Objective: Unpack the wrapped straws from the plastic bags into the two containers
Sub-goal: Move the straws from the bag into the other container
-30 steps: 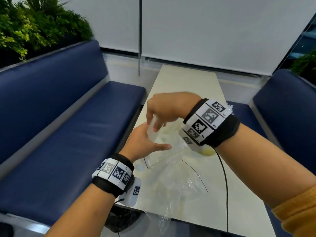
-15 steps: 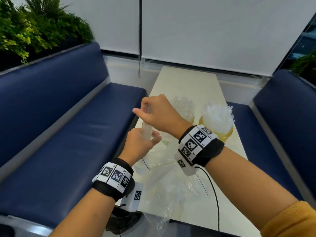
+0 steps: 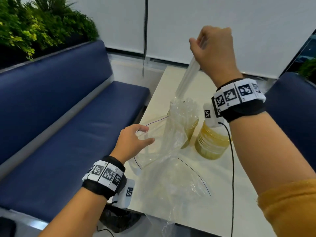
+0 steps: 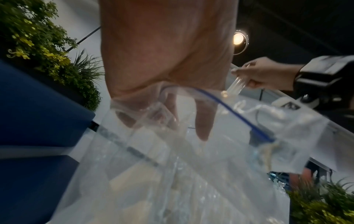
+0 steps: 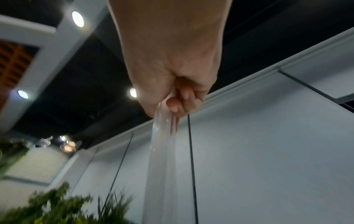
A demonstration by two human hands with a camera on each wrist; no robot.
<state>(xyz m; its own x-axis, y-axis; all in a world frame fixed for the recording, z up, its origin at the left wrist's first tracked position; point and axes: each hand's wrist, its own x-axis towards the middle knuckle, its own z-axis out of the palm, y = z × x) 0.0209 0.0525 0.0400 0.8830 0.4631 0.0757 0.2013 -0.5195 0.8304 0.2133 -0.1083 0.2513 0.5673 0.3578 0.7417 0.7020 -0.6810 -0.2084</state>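
Observation:
My right hand (image 3: 207,47) is raised high over the table and grips a small bundle of clear-wrapped straws (image 3: 189,77) by its top end; the bundle (image 5: 162,151) hangs down toward the left yellow container (image 3: 188,129), which holds several wrapped straws. The right yellow container (image 3: 212,142) stands beside it, its top hidden behind my right wrist. My left hand (image 3: 136,141) holds the mouth of a clear zip bag (image 3: 153,151) near the table's left edge; its fingers (image 4: 203,121) are hooked into the opening by the blue zip line.
Another crumpled clear bag (image 3: 177,185) lies on the pale table (image 3: 239,194) near the front edge. Blue bench seats (image 3: 68,142) flank the table on both sides. A black cable (image 3: 232,168) runs from my right wrist across the table. Plants (image 3: 34,23) stand behind the left bench.
My right hand has pulled the straw bundle up out of the bag and swung it up and right, above the left container. My left hand stays at the bag's mouth.

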